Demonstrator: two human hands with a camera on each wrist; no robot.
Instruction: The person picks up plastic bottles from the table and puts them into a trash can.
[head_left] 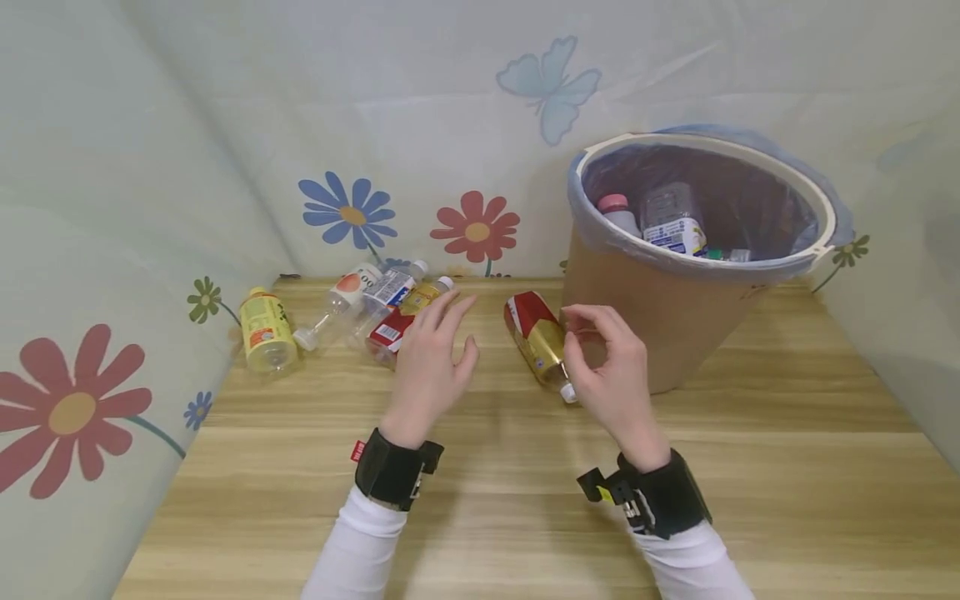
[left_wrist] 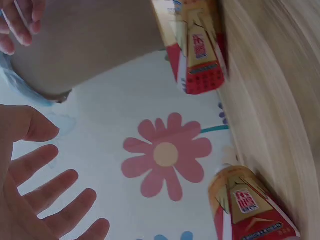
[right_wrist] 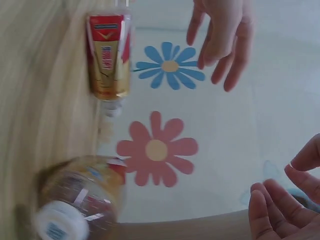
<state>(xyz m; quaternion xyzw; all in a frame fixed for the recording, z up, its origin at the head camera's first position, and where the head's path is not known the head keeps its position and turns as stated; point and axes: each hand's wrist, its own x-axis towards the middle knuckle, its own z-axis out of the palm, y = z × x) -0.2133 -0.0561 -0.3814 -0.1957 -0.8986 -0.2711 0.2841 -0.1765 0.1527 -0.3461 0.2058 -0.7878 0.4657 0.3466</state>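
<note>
In the head view my left hand (head_left: 432, 367) hovers over the table, fingers extended and nothing held, beside a red-and-gold plastic bottle (head_left: 387, 330) that it partly covers. My right hand (head_left: 618, 379), fingers loosely bent and thumb near the index finger, also holds nothing. Just left of it a second red-and-gold bottle (head_left: 542, 342) lies with its white cap toward me. That bottle's white cap (right_wrist: 62, 221) shows close up in the right wrist view. The left wrist view has my spread left fingers (left_wrist: 65, 210) apart from both red-and-gold bottles.
A bin (head_left: 637, 308) lined with a blue bag stands at the right, several bottles inside. At the left are a yellow-labelled bottle (head_left: 267, 329), a clear bottle with a peach-coloured picture (head_left: 351, 287) and a blue-and-white-labelled bottle (head_left: 392, 286). A flowered curtain (head_left: 420, 125) closes off the back.
</note>
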